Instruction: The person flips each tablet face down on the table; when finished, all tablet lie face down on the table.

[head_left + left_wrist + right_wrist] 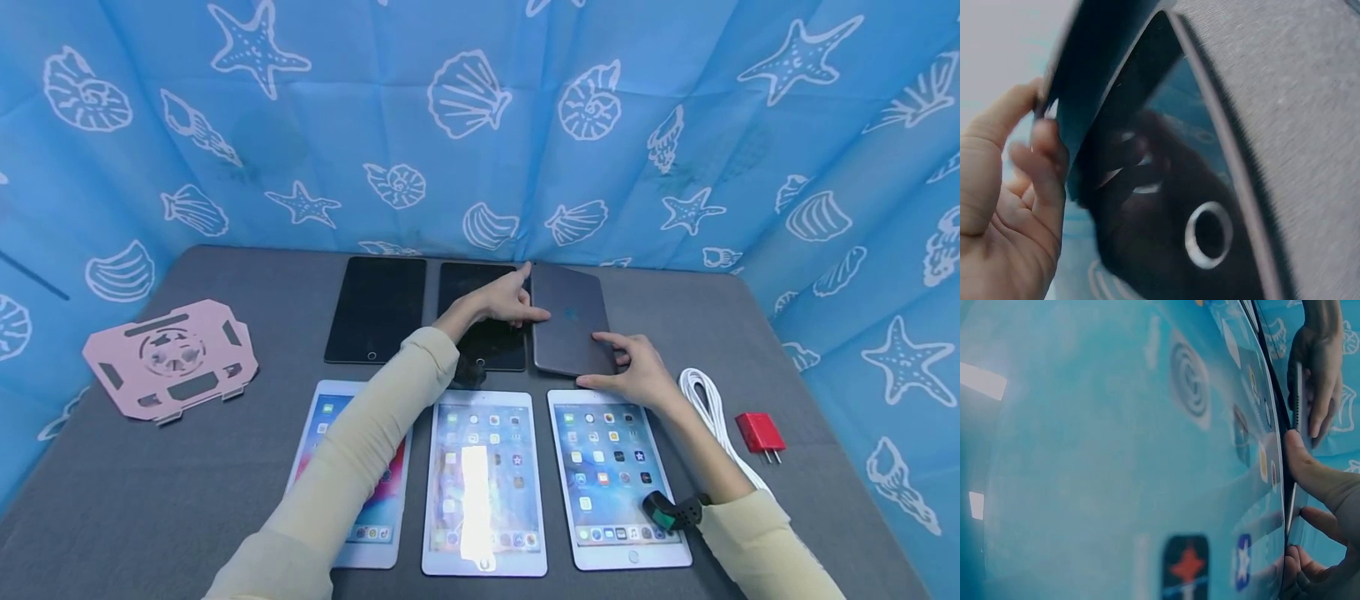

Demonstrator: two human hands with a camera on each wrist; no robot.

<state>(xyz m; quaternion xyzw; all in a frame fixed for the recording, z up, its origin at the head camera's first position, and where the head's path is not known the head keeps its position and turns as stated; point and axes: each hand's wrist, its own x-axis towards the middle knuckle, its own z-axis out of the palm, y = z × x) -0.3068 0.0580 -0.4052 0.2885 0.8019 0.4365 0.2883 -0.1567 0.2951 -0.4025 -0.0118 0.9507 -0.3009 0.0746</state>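
Observation:
A dark grey tablet [566, 333] is at the back right, its back with a faint logo facing up. My left hand [510, 298] holds its left side, thumb and forefinger spread along that edge. At its lower right corner, my right hand [636, 368] grips the edge between thumb and fingers. The left wrist view shows the left fingers [1047, 144] pinching the tablet's edge, with the tablet tilted up beside a black-screened tablet [1147, 237] with a ring-shaped home button. Both hands appear on the thin edge in the right wrist view, the right thumb [1313, 472] nearest.
Another black tablet [378, 308] lies at the back left. In front are three white tablets with lit screens: left [378, 533], middle [521, 500] and right [615, 475]. A pink slotted plate [217, 325] lies far left; a white cable [716, 408] and red charger [760, 432] lie right.

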